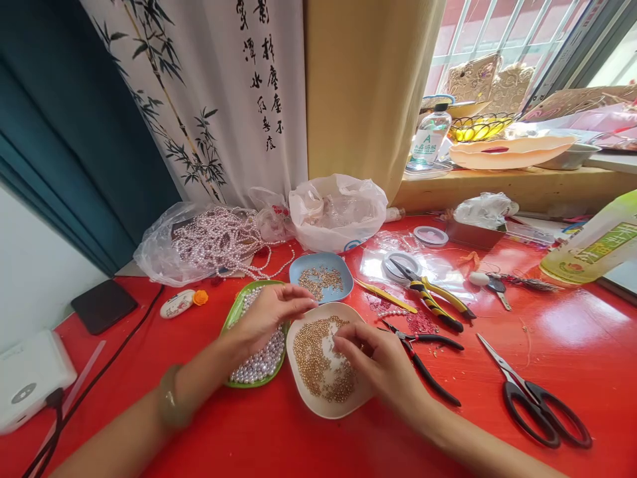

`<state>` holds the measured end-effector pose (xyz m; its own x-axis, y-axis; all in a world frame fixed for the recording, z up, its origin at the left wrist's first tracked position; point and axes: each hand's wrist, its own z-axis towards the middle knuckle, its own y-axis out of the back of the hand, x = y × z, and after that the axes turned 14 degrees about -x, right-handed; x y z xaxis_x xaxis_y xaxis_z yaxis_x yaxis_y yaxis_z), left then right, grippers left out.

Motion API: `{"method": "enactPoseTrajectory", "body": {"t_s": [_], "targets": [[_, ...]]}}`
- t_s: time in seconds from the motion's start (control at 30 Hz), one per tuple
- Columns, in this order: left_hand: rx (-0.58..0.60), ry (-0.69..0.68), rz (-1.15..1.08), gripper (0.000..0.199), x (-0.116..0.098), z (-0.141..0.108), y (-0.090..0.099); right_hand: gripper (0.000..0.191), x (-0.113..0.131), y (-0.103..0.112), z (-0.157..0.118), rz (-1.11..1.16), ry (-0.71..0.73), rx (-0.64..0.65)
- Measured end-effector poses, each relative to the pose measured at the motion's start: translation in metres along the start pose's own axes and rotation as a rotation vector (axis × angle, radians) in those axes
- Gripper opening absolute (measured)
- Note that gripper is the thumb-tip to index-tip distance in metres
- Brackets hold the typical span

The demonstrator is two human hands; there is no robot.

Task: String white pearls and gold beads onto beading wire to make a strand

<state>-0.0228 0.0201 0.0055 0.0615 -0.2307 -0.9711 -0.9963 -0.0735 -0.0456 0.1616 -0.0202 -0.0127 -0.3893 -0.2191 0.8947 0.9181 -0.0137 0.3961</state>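
Note:
My left hand [271, 312] hovers over the green dish [226, 322] of pearly white beads [261, 362], its thumb and fingertips pinched together near the cream dish's upper edge. Over the cream dish [331, 408], which holds small gold beads [311, 348], my right hand [375, 355] has its thumb and forefinger pinched too. Whatever sits between the fingertips of either hand is too small to make out. Just behind stands a blue dish [346, 269] with more gold bits [321, 282] in it.
Right of the dishes lie yellow tweezers [388, 295], yellow-black pliers [432, 295], black-handled pliers [423, 365] and scissors [532, 395]. Strands of pinkish pearls [213, 239] spill from a plastic bag at the back left. A white plastic bag [338, 212] stands by the curtain. A cable [114, 365] crosses the left side.

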Motion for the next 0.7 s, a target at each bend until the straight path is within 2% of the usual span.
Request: {"method": "enactPoseTrajectory", "body": {"t_s": [0.07,0.17,0.4,0.7], "targets": [[0.076,0.129,-0.098,0.017,0.008,-0.01,-0.012,0.017,0.003,0.001,0.0,0.037,-0.026,0.004],[0.102,0.206,-0.184,0.017,0.016,-0.018,-0.019,0.018,0.008,0.003,0.0,0.074,-0.082,0.01],[0.064,0.202,-0.256,0.018,0.018,-0.017,-0.019,0.017,0.015,0.005,-0.001,0.099,-0.201,0.036],[0.096,0.189,-0.274,0.016,0.017,-0.017,-0.019,0.016,0.016,0.005,0.0,0.13,-0.236,0.038]]}}
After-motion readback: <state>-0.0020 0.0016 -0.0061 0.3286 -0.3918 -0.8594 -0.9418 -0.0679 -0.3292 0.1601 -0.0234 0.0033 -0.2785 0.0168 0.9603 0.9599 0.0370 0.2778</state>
